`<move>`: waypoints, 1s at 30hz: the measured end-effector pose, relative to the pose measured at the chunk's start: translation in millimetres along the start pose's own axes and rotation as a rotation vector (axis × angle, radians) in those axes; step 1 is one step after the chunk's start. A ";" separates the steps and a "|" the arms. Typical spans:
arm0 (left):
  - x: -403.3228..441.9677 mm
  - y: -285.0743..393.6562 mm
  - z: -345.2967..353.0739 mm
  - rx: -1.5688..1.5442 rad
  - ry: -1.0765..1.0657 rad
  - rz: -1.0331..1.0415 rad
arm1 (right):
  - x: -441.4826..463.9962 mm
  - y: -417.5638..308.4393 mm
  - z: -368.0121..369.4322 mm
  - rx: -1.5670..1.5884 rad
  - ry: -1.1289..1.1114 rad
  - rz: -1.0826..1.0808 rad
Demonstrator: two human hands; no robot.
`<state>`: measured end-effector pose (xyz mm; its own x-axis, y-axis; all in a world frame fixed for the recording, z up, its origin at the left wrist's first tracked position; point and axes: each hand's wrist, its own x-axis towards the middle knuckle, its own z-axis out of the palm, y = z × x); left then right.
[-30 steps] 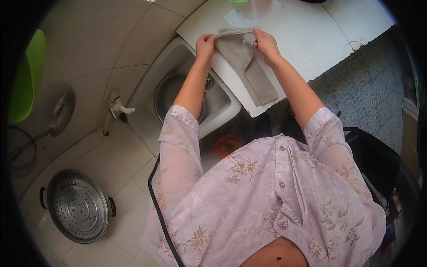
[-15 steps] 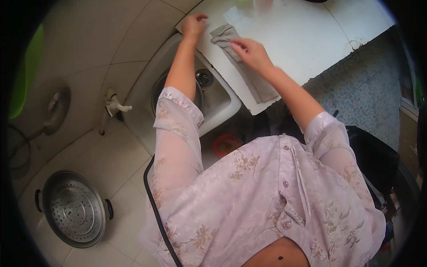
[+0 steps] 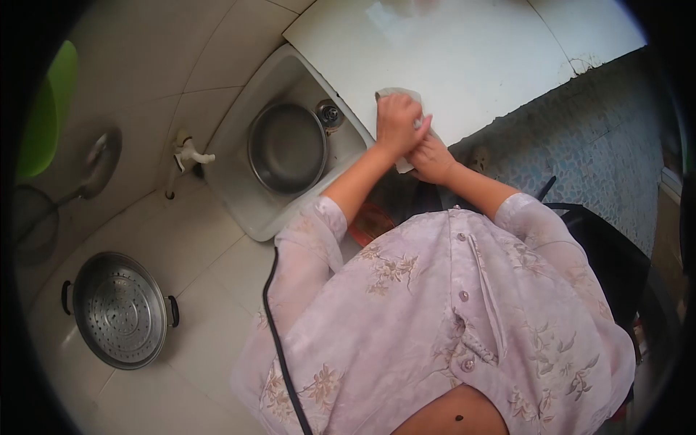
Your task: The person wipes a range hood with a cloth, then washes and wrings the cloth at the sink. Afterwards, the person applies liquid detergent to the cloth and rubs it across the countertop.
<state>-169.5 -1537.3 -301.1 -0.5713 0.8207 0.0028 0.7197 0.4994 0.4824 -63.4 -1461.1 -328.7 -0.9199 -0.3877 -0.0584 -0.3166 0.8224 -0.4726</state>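
Note:
A grey cloth (image 3: 401, 93) is bunched at the near left edge of the white countertop (image 3: 478, 80). My left hand (image 3: 397, 125) is closed over its upper part, fingers curled. Just below and to the right, my right hand (image 3: 433, 158) is closed on the lower part of the same cloth. The two hands nearly touch, and they hide most of the cloth between them. Left of the hands, a round metal pan (image 3: 288, 148) lies in the white sink (image 3: 250, 214), beside the drain (image 3: 330, 114).
A white tap (image 3: 192, 156) sticks out from the tiled wall left of the sink. A two-handled steamer pan with holes (image 3: 121, 312) is at lower left. A ladle (image 3: 101, 163) and something green (image 3: 49, 116) are by the wall. A red bowl-like object (image 3: 370, 221) is below the counter.
My left hand has come from the counter's far corner down onto the cloth. My right hand has moved nearer to me and closed on it. The cloth, earlier laid out long, is now bunched.

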 end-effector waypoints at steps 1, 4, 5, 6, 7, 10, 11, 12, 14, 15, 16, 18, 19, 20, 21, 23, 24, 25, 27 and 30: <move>1.0 -3.8 6.3 0.005 -0.005 -0.007 | 0.5 0.9 10.2 -0.043 -0.176 0.021; 37.9 -32.7 21.9 0.209 0.366 -0.181 | 4.5 1.3 18.5 -0.147 0.154 -0.031; 63.0 -48.7 14.4 0.281 0.388 -0.254 | 8.7 -0.3 13.5 -0.219 0.287 -0.036; 89.0 -65.8 8.6 0.281 0.388 -0.299 | 8.8 -0.6 13.3 -0.179 0.294 -0.031; 100.7 -76.2 6.8 0.285 0.383 -0.356 | 7.8 -0.3 13.7 -0.173 0.281 -0.030; 86.3 -79.8 9.3 0.185 0.295 -0.251 | 9.2 0.3 12.2 -0.169 0.354 -0.038; 70.3 -71.0 9.7 -0.009 0.235 -0.209 | 10.8 2.8 17.1 -0.175 0.371 -0.046; 43.6 -53.7 11.2 -0.202 0.166 -0.166 | 11.0 4.8 25.9 -0.142 0.390 -0.059; 3.1 -18.6 9.0 -0.124 0.002 -0.095 | 6.8 8.3 32.9 -0.068 0.374 -0.120; 4.3 -12.9 9.3 -0.120 -0.002 -0.098 | 6.7 8.7 36.6 -0.062 0.376 -0.121; 7.8 -9.3 9.7 0.051 0.013 -0.097 | 7.9 8.9 41.2 -0.057 0.407 -0.127; 31.4 -21.3 12.8 0.235 0.146 -0.149 | 10.2 4.3 29.4 -0.127 0.424 -0.090; 54.7 -36.0 14.5 0.263 0.212 -0.212 | 13.6 6.2 21.8 -0.132 0.424 -0.080; 77.7 -49.1 13.4 0.289 0.281 -0.280 | 14.9 6.9 16.1 -0.141 0.399 -0.069; 97.5 -63.8 9.8 0.262 0.315 -0.279 | 11.6 2.0 12.6 -0.138 0.370 -0.065; 94.1 -70.2 2.6 0.252 0.348 -0.283 | 7.4 -4.6 15.9 -0.106 0.351 -0.035; 91.0 -72.3 3.5 0.179 0.296 -0.286 | 9.6 -2.0 20.2 -0.106 0.380 -0.047; 87.8 -74.3 5.9 0.105 0.243 -0.285 | 12.5 3.5 23.4 -0.107 0.410 -0.058; 51.0 -58.1 9.1 -0.355 0.263 -0.144 | 11.1 4.8 18.9 -0.098 0.319 -0.055; -3.1 -9.0 2.3 -0.053 0.026 -0.133 | 12.1 9.4 18.1 -0.081 0.121 -0.040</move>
<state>-173.2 -1543.6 -307.5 -0.6708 0.7404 -0.0421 0.6155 0.5875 0.5253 -73.4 -1465.7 -349.7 -0.9259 -0.3717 0.0677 -0.3665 0.8401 -0.3999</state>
